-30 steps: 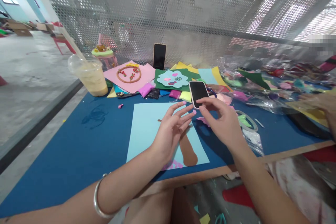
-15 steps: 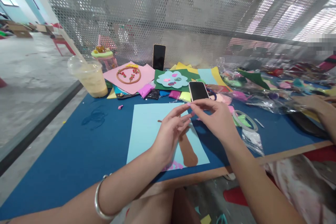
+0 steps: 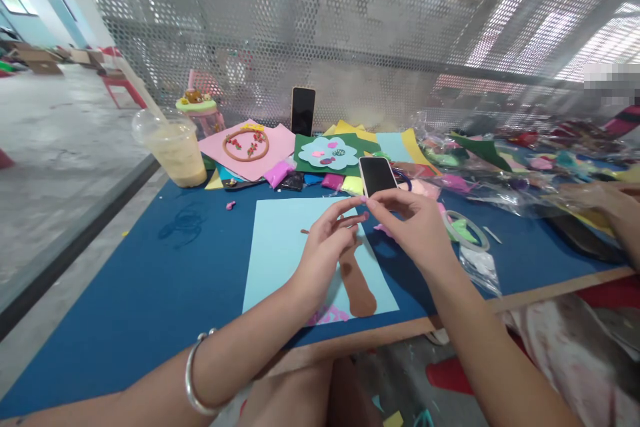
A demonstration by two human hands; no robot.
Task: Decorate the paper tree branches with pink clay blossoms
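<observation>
My left hand and my right hand meet fingertip to fingertip above the top edge of a light blue paper sheet. Both hands are pinched closed at the same spot; whatever lies between the fingertips is too small to name. On the sheet lies a brown clay trunk shape, with pink clay bits at its foot. A small pink clay piece lies under my right hand. A phone lies face up just beyond my fingers.
On the blue table cover: a lidded drink cup, a pink sheet with a clay ring, a green sheet with a flower, an upright phone, a tape roll, and plastic bags of clay at right. Another person's hand rests at far right.
My left hand's fingers were spread and have closed into a pinch. My right hand has moved left from the phone until its fingertips meet the left hand's.
</observation>
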